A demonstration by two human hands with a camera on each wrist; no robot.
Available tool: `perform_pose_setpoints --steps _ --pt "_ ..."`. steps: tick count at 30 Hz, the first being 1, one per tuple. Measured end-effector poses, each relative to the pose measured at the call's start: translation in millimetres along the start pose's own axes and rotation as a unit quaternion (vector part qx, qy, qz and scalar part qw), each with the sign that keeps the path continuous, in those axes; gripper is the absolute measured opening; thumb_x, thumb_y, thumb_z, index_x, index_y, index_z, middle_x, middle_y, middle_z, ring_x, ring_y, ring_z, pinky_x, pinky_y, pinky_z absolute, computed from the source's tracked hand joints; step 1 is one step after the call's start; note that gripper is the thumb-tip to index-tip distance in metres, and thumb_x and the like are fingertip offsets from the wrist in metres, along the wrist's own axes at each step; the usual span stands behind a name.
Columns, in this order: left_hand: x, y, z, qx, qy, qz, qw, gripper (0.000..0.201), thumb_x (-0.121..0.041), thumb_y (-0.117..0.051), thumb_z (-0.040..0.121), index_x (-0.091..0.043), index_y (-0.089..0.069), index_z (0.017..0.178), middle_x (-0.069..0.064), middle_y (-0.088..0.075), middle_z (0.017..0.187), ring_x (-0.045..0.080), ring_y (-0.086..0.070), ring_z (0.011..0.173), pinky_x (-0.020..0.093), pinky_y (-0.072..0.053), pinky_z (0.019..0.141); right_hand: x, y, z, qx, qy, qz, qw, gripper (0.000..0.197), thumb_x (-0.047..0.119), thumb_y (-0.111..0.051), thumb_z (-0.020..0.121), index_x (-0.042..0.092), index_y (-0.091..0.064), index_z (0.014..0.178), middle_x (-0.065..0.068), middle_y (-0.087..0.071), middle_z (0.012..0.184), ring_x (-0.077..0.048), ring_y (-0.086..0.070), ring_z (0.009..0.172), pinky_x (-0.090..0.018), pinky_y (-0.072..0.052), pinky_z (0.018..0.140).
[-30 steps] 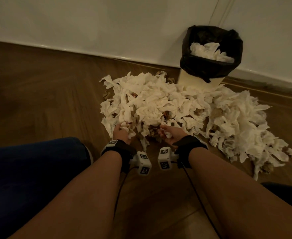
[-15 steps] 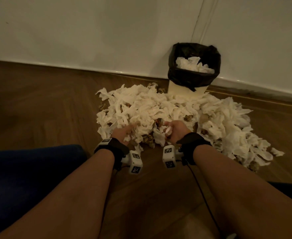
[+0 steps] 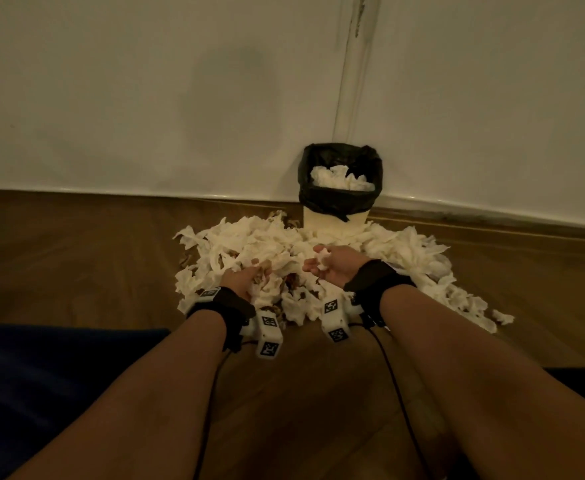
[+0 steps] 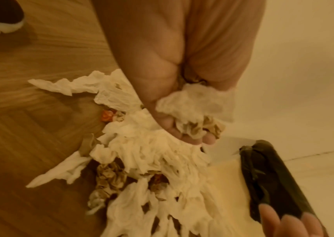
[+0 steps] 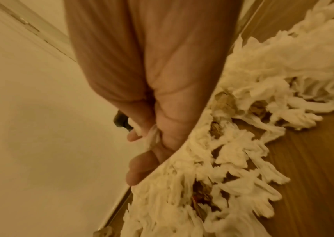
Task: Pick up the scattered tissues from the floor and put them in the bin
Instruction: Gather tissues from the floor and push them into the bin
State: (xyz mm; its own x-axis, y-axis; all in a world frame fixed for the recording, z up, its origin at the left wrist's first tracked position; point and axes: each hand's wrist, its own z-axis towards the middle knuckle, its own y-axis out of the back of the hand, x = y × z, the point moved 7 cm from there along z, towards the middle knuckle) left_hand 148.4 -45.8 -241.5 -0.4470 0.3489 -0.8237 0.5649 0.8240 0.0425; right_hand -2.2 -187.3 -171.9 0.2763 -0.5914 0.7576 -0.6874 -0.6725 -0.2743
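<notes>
A wide heap of crumpled white tissues (image 3: pixel 277 247) mixed with brown scraps covers the wooden floor in front of a small bin (image 3: pixel 340 199) lined with a black bag, which holds white tissues. My left hand (image 3: pixel 246 277) sits at the heap's near edge, fingers curled round a wad of white and brown tissues (image 4: pixel 194 110). My right hand (image 3: pixel 329 263) is lifted a little above the heap, closer to the bin, gripping a small white tissue wad (image 3: pixel 323 258) that pokes out of the fist (image 5: pixel 152 136).
The bin stands against a white wall (image 3: pixel 180 98) with a skirting board. A dark blue trouser leg (image 3: pixel 42 393) fills the lower left. A dark shoe with a white sole (image 4: pixel 0 20) rests on the floor left of the heap. Bare wooden floor (image 3: pixel 59 254) lies to the left.
Both hands closed on tissues at the heap's near edge. The right hand has risen and moved forward toward the bin with its wad. My head has tilted up, showing more wall.
</notes>
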Motion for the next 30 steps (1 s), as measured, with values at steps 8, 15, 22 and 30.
perform_pose_setpoints --steps 8,15,22,30 --pt "-44 -32 -22 0.039 0.008 -0.041 0.998 0.061 -0.018 -0.062 0.088 -0.002 -0.035 0.141 0.021 -0.045 0.139 0.037 -0.046 0.126 0.05 -0.041 0.103 61 3 -44 0.01 0.061 -0.071 0.996 0.025 -0.005 -0.033 0.098 0.006 -0.043 0.118 -0.014 -0.059 0.095 -0.022 -0.058 0.077 -0.027 -0.042 0.066" --pt "-106 -52 -54 0.045 -0.095 0.047 0.993 0.037 -0.013 -0.064 0.081 0.002 -0.059 0.114 0.025 -0.059 0.12 0.039 -0.057 0.113 0.046 -0.05 0.094 111 13 -86 0.005 0.128 -0.073 0.989 0.027 -0.012 -0.031 0.096 0.003 -0.044 0.114 -0.011 -0.047 0.076 -0.021 -0.051 0.07 -0.02 -0.044 0.054" --pt "-185 -87 -82 0.024 -0.187 0.11 0.976 0.036 -0.003 -0.052 0.089 0.009 -0.052 0.123 0.029 -0.057 0.121 0.031 -0.065 0.087 0.021 -0.049 0.064 161 41 -99 -0.126 0.175 -0.111 0.97 0.027 -0.006 -0.029 0.097 0.005 -0.053 0.096 -0.012 -0.048 0.073 -0.014 -0.037 0.055 -0.018 -0.031 0.043" --pt "-235 -143 -82 0.128 -0.168 0.095 0.973 0.043 -0.053 -0.057 0.085 -0.011 -0.062 0.094 0.013 -0.063 0.103 0.028 -0.06 0.098 0.035 -0.047 0.092 207 73 -74 -0.207 0.19 -0.105 0.954 0.025 0.018 -0.055 0.092 0.007 -0.05 0.07 -0.007 -0.042 0.064 -0.014 -0.032 0.052 -0.025 -0.026 0.048"
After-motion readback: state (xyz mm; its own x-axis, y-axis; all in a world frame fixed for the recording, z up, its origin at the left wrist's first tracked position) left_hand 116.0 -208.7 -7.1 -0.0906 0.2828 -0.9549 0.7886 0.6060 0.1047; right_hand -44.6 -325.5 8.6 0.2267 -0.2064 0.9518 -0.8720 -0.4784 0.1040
